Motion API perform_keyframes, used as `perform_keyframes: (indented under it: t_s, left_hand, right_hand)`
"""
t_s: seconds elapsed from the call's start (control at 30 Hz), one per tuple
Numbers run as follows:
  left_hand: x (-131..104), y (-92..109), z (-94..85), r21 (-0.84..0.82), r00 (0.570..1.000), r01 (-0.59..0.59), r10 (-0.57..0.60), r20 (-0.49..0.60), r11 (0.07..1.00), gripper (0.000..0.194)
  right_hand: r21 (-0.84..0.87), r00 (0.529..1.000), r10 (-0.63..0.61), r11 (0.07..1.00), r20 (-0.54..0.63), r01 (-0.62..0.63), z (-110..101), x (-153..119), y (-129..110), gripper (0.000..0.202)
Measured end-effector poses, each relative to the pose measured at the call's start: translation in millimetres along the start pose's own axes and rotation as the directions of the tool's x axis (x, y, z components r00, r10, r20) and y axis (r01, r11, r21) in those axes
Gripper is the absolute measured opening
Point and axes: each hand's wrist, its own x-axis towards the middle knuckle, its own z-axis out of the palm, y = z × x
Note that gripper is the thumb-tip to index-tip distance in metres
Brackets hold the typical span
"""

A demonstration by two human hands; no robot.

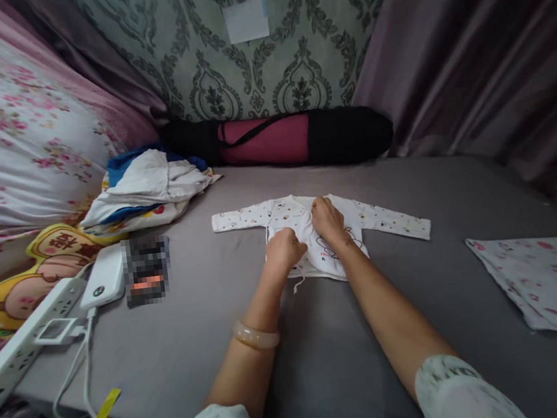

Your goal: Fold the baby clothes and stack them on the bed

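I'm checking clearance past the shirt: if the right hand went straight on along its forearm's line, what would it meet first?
Past the shirt beneath, the right hand would probably meet the bag, around its pink part; depth is unclear.

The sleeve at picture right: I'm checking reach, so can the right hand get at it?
Probably yes: the sleeve lies uncovered beside the right hand, though that hand is on the shirt.

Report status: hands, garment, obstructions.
Left hand, right hand on white top, right higher; grip unclear. Top spread out, both sleeves extended. Nothing seen blocking; printed cloth off right.
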Motion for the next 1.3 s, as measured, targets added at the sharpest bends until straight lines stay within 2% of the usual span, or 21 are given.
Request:
perform_keyframes:
  t_s: [0.17,0.33,0.5,0.57,0.7,0.8,1.07,1.2,1.27,1.3]
  left_hand:
    - [0,0,0.9,0.057,1.0,0.026,-0.027,0.015,0.998,0.026]
    - [-3,0,-4.3,0.061,0.999,0.014,-0.016,0.028,0.998,0.027]
    - [-3,-4,-12.4,0.03,0.999,0.022,-0.023,0.042,0.999,0.026]
    - [-3,-4,-14.4,0.017,0.998,0.021,-0.022,0.051,1.0,0.026]
    - [-4,-6,-16.4,-0.008,0.998,0.016,-0.015,0.054,1.0,0.022]
    - [-6,-7,-17.3,-0.027,0.998,0.014,-0.012,0.066,1.0,0.02]
    - [-4,-8,-15.5,0.004,0.997,0.041,-0.042,0.064,0.999,0.019]
    - [-1,-8,-11.9,0.048,0.998,0.031,-0.033,0.053,0.998,0.022]
    - [-1,-8,-11.2,0.067,0.998,0.026,-0.029,0.047,0.997,0.023]
    - [-1,-8,-11.3,0.07,0.998,0.028,-0.031,0.046,0.997,0.024]
  right_hand:
    - [-0.065,0.999,-0.011,0.998,-0.047,0.007,8,-4,-5,0.027]
    - [-0.09,0.998,-0.063,0.994,-0.012,0.061,6,-17,-5,0.033]
    - [-0.021,0.967,-0.202,0.978,0.158,0.208,-8,-48,3,0.045]
    - [0.012,0.95,-0.227,0.973,0.216,0.23,-12,-63,10,0.054]
    - [-0.012,0.949,-0.216,0.974,0.228,0.225,-16,-93,23,0.065]
    - [-0.023,0.937,-0.265,0.961,0.229,0.277,-18,-112,27,0.067]
    - [0.031,0.87,-0.382,0.919,0.311,0.392,-32,-154,25,0.067]
    - [0.176,0.792,-0.47,0.882,0.39,0.437,-53,-172,28,0.065]
    - [0.285,0.744,-0.513,0.858,0.429,0.428,-66,-172,32,0.058]
    - [0.343,0.734,-0.522,0.849,0.434,0.401,-72,-169,36,0.054]
